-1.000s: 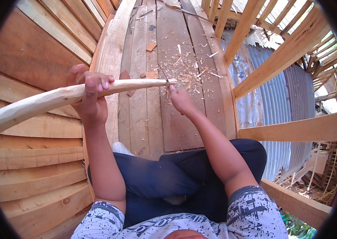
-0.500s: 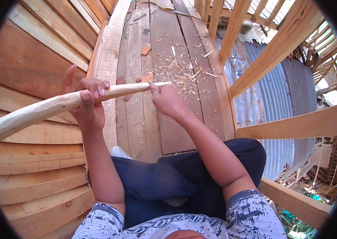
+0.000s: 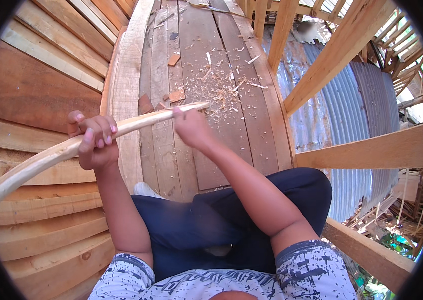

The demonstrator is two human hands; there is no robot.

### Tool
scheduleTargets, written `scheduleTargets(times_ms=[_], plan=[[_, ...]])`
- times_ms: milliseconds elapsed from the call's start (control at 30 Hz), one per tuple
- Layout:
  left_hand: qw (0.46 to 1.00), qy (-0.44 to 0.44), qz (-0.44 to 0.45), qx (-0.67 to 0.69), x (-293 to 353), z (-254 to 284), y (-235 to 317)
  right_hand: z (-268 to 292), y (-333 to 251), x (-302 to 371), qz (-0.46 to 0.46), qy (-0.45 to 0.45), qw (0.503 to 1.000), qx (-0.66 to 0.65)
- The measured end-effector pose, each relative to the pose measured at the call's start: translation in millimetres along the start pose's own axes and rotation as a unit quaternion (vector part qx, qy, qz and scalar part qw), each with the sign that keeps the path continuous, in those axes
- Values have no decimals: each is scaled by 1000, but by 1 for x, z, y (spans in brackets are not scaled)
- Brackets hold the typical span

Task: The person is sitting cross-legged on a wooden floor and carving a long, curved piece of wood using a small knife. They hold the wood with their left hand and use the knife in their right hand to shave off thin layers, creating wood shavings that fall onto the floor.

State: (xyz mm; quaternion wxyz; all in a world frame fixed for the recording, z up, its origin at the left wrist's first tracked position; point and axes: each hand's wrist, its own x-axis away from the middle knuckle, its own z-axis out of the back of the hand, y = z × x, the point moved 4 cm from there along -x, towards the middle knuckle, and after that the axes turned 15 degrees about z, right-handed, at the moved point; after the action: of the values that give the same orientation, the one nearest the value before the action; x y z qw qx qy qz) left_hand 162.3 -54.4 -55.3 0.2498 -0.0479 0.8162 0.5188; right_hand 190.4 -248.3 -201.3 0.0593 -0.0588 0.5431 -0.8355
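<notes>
A long, pale, peeled wooden stick (image 3: 144, 121) crosses in front of me, curving from the lower left to a tapered tip near the middle. Around its thicker part is my left hand (image 3: 96, 137), closed, with the fingers over the top. My right hand (image 3: 191, 129) is closed at the stick near the tapered end, its thumb against the wood. The undersides of the right fingers are hidden, and I see no tool in them. Both forearms reach out over my crossed legs in dark trousers.
Wood shavings (image 3: 216, 90) and chips lie scattered on the plank floor (image 3: 196, 45). Reddish-brown pieces (image 3: 176, 96) sit beyond the stick. A board wall (image 3: 36, 90) rises on the left. On the right stand a timber railing (image 3: 361, 150) and corrugated metal sheets (image 3: 341, 100).
The stick has shifted slightly left and turned a little. My left fingers, one of them raised before, now wrap closer round it. My right hand has moved slightly left, still at the tapered end.
</notes>
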Motion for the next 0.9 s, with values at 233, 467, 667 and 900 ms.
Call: scheduleTargets(times_ms=[233,467,667,900], plan=[[998,-50,-13,-28,5,5,7,18,-44,21,16,-95,994,47],[999,-28,-15,-20,-3,-8,1,24,28,-1,-15,-14,997,75],[999,26,-7,-26,5,0,6,36,-70,23,75,-67,994,46],[1000,1,-16,-24,1,-7,5,17,-38,24,72,-60,993,78]])
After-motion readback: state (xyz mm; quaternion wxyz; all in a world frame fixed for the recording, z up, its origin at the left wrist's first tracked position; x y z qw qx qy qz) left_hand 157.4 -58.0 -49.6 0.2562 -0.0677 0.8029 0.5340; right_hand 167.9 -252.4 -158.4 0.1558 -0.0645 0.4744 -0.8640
